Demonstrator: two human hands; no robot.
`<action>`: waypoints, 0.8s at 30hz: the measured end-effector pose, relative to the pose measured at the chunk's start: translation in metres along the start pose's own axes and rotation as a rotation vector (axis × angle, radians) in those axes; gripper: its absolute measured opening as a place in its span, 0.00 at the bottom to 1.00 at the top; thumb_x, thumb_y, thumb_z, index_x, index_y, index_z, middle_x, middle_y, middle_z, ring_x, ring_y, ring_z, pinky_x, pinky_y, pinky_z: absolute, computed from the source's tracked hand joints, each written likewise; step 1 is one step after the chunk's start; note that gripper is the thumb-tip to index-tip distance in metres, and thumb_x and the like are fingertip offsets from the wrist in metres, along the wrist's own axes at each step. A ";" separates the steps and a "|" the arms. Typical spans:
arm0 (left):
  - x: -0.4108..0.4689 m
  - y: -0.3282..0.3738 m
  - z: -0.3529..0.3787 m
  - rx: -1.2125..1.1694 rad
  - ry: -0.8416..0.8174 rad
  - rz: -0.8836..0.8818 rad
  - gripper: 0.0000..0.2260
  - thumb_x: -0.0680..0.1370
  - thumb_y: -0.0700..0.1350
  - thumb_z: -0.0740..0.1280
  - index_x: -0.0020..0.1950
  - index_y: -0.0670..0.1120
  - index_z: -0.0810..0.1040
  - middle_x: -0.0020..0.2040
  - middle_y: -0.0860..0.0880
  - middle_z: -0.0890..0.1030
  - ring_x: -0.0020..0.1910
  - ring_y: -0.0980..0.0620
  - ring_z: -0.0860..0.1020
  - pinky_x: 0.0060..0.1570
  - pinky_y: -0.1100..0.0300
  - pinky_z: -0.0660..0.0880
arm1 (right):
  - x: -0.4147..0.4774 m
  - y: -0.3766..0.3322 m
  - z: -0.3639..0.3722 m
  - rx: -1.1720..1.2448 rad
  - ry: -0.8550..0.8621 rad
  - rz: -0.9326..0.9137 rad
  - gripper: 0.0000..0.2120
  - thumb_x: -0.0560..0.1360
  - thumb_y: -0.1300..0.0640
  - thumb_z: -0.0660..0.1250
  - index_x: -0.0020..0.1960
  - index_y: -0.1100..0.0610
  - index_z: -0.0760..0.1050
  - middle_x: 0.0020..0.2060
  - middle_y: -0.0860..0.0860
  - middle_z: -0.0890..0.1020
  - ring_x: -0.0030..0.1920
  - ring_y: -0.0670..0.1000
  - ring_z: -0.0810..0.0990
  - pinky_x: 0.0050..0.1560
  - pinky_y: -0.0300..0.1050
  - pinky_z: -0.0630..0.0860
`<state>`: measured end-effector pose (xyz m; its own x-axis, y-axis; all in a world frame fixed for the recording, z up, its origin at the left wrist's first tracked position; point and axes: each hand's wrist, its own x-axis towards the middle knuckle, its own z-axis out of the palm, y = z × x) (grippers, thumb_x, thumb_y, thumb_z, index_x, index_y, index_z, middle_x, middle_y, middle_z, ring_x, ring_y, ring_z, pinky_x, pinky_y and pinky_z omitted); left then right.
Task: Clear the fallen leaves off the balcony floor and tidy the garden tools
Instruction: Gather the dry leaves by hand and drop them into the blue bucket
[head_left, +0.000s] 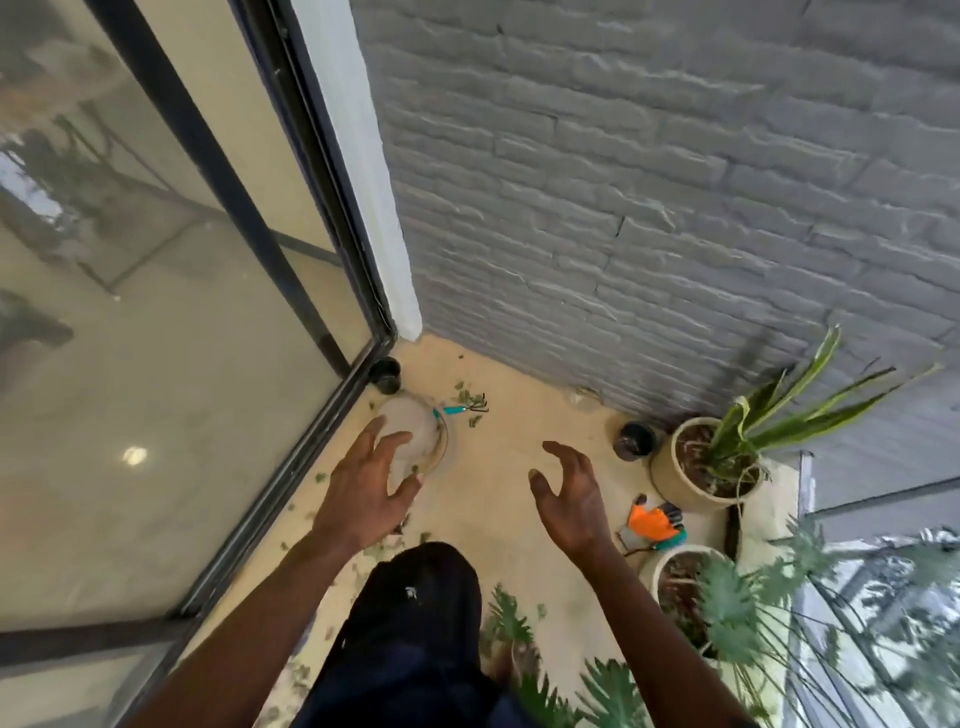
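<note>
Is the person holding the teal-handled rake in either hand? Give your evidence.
No: the left hand and right hand hover empty with fingers spread, while the teal-handled rake lies on the floor beyond them.

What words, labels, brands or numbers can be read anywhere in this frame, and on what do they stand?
No text reads clearly anywhere.
White mark on the dark trouser knee: too small and blurred to read.
Orange gloves and teal-handled rake: no lettering visible.

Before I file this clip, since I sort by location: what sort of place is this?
Probably a home balcony: a glass sliding door, a grey brick wall, and a potted plant on a leaf-strewn floor.
</note>
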<state>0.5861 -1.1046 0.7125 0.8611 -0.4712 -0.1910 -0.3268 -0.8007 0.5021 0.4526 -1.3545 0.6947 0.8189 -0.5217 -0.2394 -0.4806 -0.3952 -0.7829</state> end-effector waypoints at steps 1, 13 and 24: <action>0.012 0.001 0.003 0.004 -0.004 0.008 0.26 0.78 0.54 0.70 0.76 0.54 0.70 0.83 0.49 0.57 0.81 0.47 0.60 0.75 0.45 0.66 | 0.009 0.002 -0.001 -0.003 0.003 0.002 0.20 0.81 0.56 0.68 0.72 0.53 0.72 0.70 0.54 0.73 0.69 0.54 0.73 0.63 0.36 0.64; 0.207 -0.009 0.032 -0.151 -0.027 -0.138 0.34 0.73 0.65 0.59 0.75 0.50 0.72 0.80 0.45 0.66 0.79 0.45 0.65 0.74 0.49 0.68 | 0.205 -0.017 0.023 -0.144 -0.110 -0.036 0.12 0.81 0.58 0.68 0.64 0.54 0.79 0.60 0.54 0.80 0.61 0.57 0.80 0.63 0.49 0.75; 0.249 -0.050 0.056 -0.275 0.109 -0.338 0.40 0.75 0.67 0.60 0.81 0.46 0.63 0.79 0.48 0.67 0.77 0.48 0.67 0.73 0.48 0.68 | 0.309 -0.047 0.080 -0.219 -0.395 -0.064 0.16 0.82 0.51 0.65 0.69 0.51 0.75 0.64 0.47 0.74 0.64 0.51 0.77 0.66 0.52 0.75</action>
<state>0.7953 -1.2027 0.5923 0.9426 -0.1464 -0.3002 0.0828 -0.7682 0.6348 0.7533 -1.4368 0.6119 0.8855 -0.1797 -0.4285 -0.4455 -0.5901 -0.6732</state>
